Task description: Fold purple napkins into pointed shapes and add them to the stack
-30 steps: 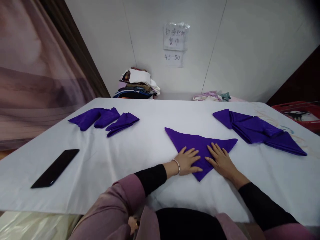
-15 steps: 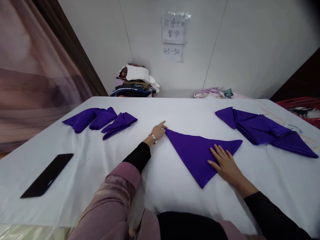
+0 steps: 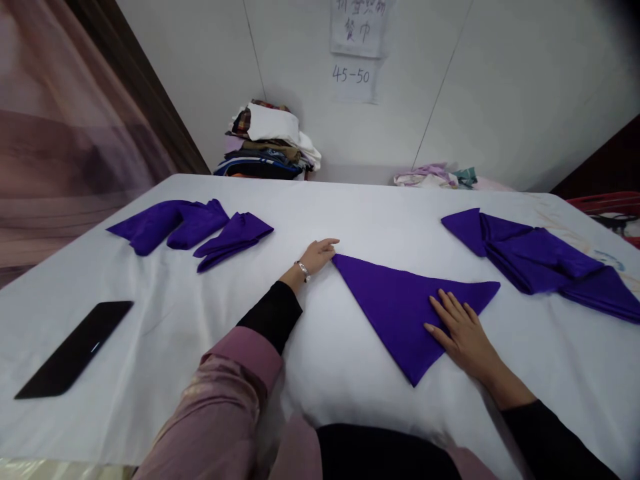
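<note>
A purple cloth napkin (image 3: 395, 300), folded into a triangle, lies flat on the white-covered table with one point towards me. My left hand (image 3: 316, 257) is at its far left corner, with the index finger stretched out and the other fingers closed around the tip; their grip is partly hidden. On the right half of the napkin, my right hand (image 3: 463, 333) rests palm down with its fingers spread. Another folded purple napkin (image 3: 235, 239) sits at the left, beside a loosely bunched purple cloth (image 3: 167, 223). Further purple folded napkins (image 3: 545, 257) overlap at the right.
On the left of the white tablecloth (image 3: 200, 413) lies a dark flat phone-like slab (image 3: 75, 350). Behind the table are a stack of clothes (image 3: 270, 143) and a low cloth pile (image 3: 430, 176). Paper signs (image 3: 356, 77) hang on the wall; a red basket (image 3: 605, 202) stands at the far right.
The camera view has tilted down slightly, shifting the scene. My left hand's fingers have changed pose a little at the corner. My right hand stays flat on the napkin, which keeps its triangle shape.
</note>
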The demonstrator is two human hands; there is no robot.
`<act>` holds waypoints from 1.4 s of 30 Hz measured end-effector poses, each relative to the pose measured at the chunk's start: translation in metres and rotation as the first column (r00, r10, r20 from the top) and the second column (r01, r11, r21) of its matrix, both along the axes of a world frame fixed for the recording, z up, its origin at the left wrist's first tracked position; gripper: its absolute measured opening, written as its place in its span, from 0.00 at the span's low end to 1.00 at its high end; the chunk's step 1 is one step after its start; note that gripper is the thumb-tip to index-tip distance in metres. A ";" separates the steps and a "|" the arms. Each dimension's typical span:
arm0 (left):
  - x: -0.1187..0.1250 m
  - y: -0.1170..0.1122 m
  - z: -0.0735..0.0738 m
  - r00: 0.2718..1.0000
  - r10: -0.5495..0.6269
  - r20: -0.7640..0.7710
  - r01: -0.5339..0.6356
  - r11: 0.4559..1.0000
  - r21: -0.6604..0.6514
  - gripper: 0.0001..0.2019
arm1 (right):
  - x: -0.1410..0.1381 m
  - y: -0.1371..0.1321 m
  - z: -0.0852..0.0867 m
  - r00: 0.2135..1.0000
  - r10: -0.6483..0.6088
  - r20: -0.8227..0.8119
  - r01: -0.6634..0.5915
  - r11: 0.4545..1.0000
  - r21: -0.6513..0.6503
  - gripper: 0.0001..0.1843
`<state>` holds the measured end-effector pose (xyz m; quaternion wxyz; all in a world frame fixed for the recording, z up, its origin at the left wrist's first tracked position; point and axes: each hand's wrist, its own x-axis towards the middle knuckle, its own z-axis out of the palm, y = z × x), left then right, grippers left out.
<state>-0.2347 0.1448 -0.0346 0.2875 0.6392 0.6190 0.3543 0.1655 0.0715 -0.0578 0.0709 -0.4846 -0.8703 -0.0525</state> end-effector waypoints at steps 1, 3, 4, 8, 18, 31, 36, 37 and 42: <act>0.000 0.000 0.001 1.000 -0.005 -0.014 0.005 1.000 0.005 0.18 | 0.000 0.000 0.000 1.000 0.002 0.000 -0.002 1.000 0.000 0.35; 0.001 0.000 0.002 0.999 -0.013 -0.051 0.014 1.000 0.016 0.16 | -0.001 0.000 0.001 1.000 0.002 -0.001 -0.002 1.000 -0.002 0.34; 0.001 -0.001 0.003 0.997 -0.014 -0.070 0.016 1.000 0.020 0.16 | -0.001 -0.001 0.001 1.000 0.001 -0.002 -0.001 1.000 -0.004 0.34; 0.003 -0.003 0.004 0.994 -0.001 -0.110 0.003 1.000 0.024 0.15 | 0.000 -0.001 0.002 1.000 -0.001 0.001 0.001 1.000 -0.014 0.35; 0.001 -0.005 0.002 0.977 0.017 -0.211 -0.004 0.998 0.058 0.17 | -0.001 0.000 0.003 1.000 -0.001 0.006 0.001 1.000 -0.003 0.34; -0.007 -0.004 -0.004 0.955 0.040 -0.295 0.007 0.988 0.156 0.15 | -0.004 -0.001 0.009 1.000 -0.008 -0.012 0.008 0.999 -0.046 0.34; -0.002 -0.005 0.001 0.931 -0.001 -0.366 0.069 0.983 0.172 0.13 | -0.004 0.001 0.009 0.999 -0.002 -0.034 0.000 0.999 -0.051 0.34; 0.000 -0.006 0.002 0.919 -0.012 -0.395 0.090 0.980 0.178 0.13 | -0.005 0.001 0.009 0.999 -0.004 -0.036 0.002 0.998 -0.057 0.34; 0.000 -0.008 0.007 0.823 -0.066 -0.565 0.218 0.954 0.207 0.16 | -0.009 -0.001 0.019 0.999 -0.031 -0.037 0.027 0.993 -0.114 0.36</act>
